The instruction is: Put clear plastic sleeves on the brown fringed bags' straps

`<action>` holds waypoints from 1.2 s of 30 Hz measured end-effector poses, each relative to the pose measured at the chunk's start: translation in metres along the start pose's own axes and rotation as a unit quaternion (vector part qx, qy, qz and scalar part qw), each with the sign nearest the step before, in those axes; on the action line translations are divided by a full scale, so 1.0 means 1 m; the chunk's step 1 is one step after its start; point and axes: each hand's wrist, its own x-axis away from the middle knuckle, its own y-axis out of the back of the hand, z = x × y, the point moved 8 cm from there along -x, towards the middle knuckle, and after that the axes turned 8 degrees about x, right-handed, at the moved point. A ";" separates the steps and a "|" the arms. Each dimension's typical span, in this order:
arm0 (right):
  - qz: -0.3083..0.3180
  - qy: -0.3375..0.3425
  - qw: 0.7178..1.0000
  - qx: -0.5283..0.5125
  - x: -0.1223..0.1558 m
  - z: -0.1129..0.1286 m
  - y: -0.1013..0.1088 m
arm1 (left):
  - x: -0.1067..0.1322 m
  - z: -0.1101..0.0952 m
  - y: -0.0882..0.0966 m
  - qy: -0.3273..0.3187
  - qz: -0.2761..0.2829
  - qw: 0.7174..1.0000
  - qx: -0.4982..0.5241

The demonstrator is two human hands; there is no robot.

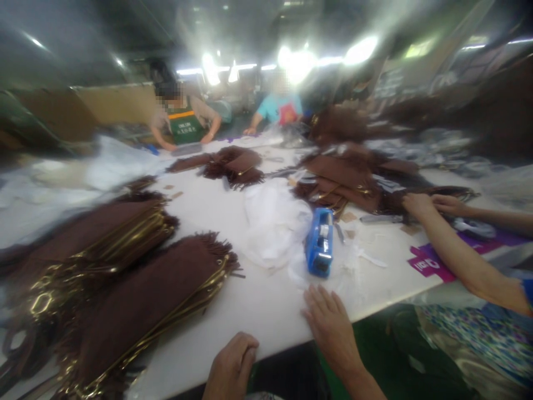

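A white table (283,308) spread under everything. The nearer stack of brown, fringed pieces (154,303), gold-coloured along one side, lay between seven and eight o'clock; the farther stack (95,228) sat at nine. A looser brown pile (343,172) lay towards three (a co-worker's forearm (462,253) reached in there). White plastic (268,222) was heaped near the clock's centre. At five o'clock the right hand (327,322) was palm down, fingers extended; between six and seven the left hand (231,361) was curled, and I couldn't tell whether it held anything. The blue tape dispenser (320,244) stood at four, just beyond the right fingertips.
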 end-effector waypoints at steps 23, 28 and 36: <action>-0.078 0.114 0.987 -0.086 0.036 0.032 0.028 | 0.006 0.010 0.001 0.052 0.007 0.998 0.044; -0.042 -0.001 0.972 -0.229 0.031 0.021 0.038 | 0.005 0.003 0.006 0.055 -0.002 0.997 0.062; 0.260 -0.139 0.804 -0.516 0.005 0.059 0.050 | -0.004 -0.034 0.026 0.011 0.039 0.988 0.151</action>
